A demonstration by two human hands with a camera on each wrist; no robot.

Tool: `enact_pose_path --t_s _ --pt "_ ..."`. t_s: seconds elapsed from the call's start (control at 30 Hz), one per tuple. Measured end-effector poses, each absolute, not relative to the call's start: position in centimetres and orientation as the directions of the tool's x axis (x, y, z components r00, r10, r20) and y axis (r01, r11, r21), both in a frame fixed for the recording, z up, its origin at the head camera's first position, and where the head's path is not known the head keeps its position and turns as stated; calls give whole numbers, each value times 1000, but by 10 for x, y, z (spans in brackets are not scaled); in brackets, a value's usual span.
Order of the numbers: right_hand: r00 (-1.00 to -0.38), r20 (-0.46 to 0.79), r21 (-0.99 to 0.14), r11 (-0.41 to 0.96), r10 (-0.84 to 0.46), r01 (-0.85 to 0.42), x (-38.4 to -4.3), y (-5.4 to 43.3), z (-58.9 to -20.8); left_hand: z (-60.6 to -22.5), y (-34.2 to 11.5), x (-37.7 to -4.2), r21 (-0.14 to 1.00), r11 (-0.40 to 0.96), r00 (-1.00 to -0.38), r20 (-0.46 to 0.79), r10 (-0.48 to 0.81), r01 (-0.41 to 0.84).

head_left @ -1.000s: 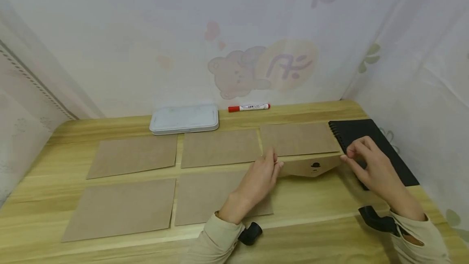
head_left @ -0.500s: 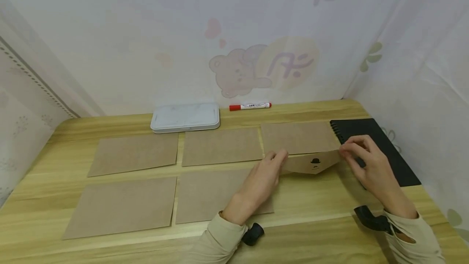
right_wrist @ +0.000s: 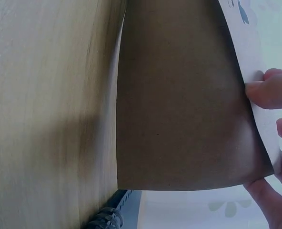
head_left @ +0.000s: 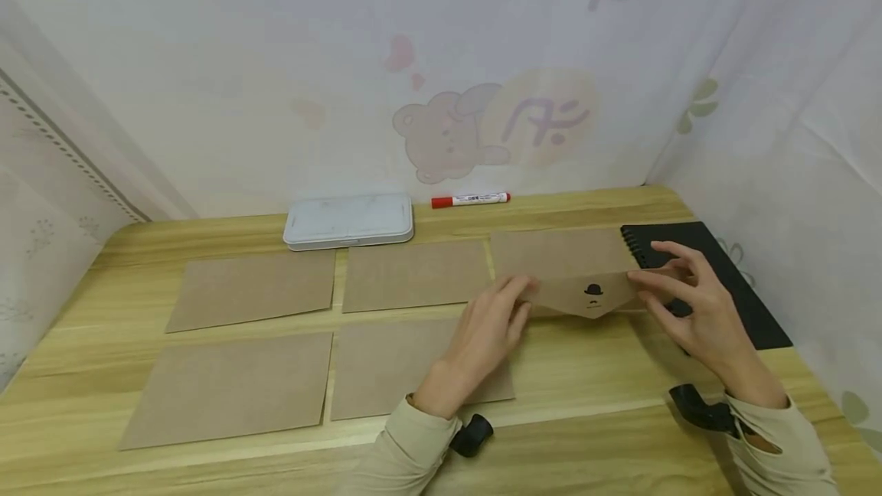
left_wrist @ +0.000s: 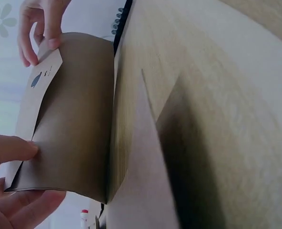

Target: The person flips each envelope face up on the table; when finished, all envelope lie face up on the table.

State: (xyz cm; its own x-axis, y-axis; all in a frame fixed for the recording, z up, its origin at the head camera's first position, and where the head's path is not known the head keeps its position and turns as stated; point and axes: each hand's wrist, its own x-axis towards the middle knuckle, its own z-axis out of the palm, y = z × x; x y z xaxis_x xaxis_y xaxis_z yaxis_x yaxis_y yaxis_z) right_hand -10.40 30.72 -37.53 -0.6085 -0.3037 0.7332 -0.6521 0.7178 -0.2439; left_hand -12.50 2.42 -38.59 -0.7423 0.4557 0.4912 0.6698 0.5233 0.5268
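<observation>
Stretching lengthwise from the pinching left hand (head_left: 485, 331) to the right hand (head_left: 703, 316) — also pinching — a brown paper envelope with a black hat print (head_left: 568, 298) tilts over the wood-grained desk (head_left: 586, 381), just on the near side of a flat brown paper rectangle (head_left: 565, 252).

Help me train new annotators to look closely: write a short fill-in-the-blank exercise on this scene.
1. The largest print visible on the envelope held by the left hand and right hand is a black ____.
2. Besides it, ____ brown paper rectangles lie on the table.
3. The spiral notebook's cover is ____.
4. In the head view, the marker lies to the ____ of the white case.

Missing words: hat; five; black; right.
</observation>
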Motion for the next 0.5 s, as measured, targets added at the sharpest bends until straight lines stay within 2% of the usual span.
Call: enact_pose_path --t_s 0.3,0.5 --pt "-566 770 -191 740 -295 -645 -101 307 -368 -383 22 -127 493 468 -677 598 429 733" --pt "-591 744 -183 754 -313 -630 -100 307 -365 -375 22 -124 499 480 -689 581 433 722"
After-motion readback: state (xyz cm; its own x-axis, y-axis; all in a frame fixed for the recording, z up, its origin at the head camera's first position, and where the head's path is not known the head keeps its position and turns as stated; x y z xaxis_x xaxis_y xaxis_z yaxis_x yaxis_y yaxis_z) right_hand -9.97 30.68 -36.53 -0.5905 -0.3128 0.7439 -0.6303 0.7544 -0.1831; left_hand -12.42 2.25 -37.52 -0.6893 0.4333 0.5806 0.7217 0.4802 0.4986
